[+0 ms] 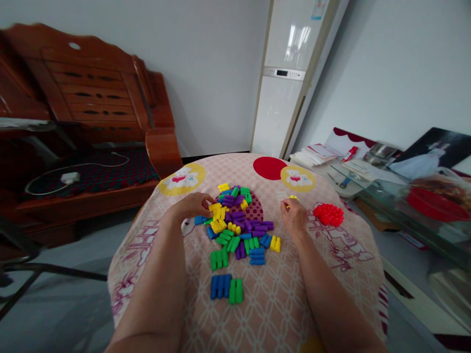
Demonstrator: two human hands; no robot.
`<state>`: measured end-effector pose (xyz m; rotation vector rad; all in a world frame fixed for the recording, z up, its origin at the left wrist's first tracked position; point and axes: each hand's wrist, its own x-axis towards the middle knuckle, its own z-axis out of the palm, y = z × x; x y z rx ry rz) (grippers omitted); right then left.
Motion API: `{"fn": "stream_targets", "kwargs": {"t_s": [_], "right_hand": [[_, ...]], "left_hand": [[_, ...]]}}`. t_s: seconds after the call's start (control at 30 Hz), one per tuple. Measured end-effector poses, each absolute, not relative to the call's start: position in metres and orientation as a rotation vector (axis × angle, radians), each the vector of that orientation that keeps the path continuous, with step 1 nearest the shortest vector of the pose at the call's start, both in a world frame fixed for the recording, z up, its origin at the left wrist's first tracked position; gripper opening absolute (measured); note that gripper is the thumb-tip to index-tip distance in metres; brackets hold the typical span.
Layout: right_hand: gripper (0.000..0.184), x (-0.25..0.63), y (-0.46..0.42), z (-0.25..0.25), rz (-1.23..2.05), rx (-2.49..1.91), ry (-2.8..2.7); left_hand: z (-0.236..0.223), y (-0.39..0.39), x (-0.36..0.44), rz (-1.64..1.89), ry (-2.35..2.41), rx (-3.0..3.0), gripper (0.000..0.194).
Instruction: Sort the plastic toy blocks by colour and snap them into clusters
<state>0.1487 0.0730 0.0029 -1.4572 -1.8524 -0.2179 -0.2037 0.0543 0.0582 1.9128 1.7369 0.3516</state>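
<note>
A loose pile of plastic building blocks in blue, green, purple and yellow lies mid-table. My left hand [196, 203] is at the pile's left side, its fingers bent but apart, close beside the yellow blocks [218, 215]. To the right of the pile, my right hand [293, 215] has its fingers pinched on a yellow block [293, 197], partly hidden by the hand. A pale, whitish piece [281, 195] shows just left of those fingers. Clustered red blocks [328, 214] lie right of this hand. Nearer me are a blue block [221, 286] and a green block [236, 291], side by side.
A patterned pink cloth [272, 304] covers the round table. On the left stands a wooden bench [91, 93] with a white charger and cable. A glass-topped side table [382, 201] at the right holds papers, a red bowl [437, 198] and metal bowls.
</note>
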Motion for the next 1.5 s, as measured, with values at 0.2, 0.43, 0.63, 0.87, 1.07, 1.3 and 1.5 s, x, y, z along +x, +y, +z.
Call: {"fn": "stream_targets", "kwargs": {"t_s": [0.2, 0.43, 0.63, 0.87, 1.07, 1.3, 1.5], "right_hand": [[0.02, 0.144, 0.071, 0.005, -0.103, -1.399, -1.871], [0.02, 0.123, 0.062, 0.017, 0.269, -1.234, -1.859], [0.03, 0.103, 0.051, 0.022, 0.877, -1.103, -1.776], [0.032, 0.113, 0.058, 0.02, 1.049, -1.133, -1.556], [0.019, 0.152, 0.071, 0.03, 0.328, -1.544, -1.616], [0.014, 0.161, 0.072, 0.026, -0.132, -1.834, -1.89], [0.017, 0.158, 0.069, 0.019, -0.303, -1.932, -1.987]], "left_hand": [[0.046, 0.068, -0.163, 0.482, 1.662, 2.111, 0.025], [0.06, 0.062, -0.132, 0.746, 1.653, 2.065, 0.025], [0.058, 0.059, -0.096, 0.937, 1.271, 1.898, 0.024], [0.046, 0.065, -0.084, 0.961, 1.243, 1.944, 0.03], [0.06, 0.063, -0.122, 0.863, 1.467, 1.885, 0.038], [0.076, 0.052, -0.159, 0.594, 1.484, 1.923, 0.03], [0.076, 0.053, -0.151, 0.373, 1.526, 2.143, 0.024]]}}
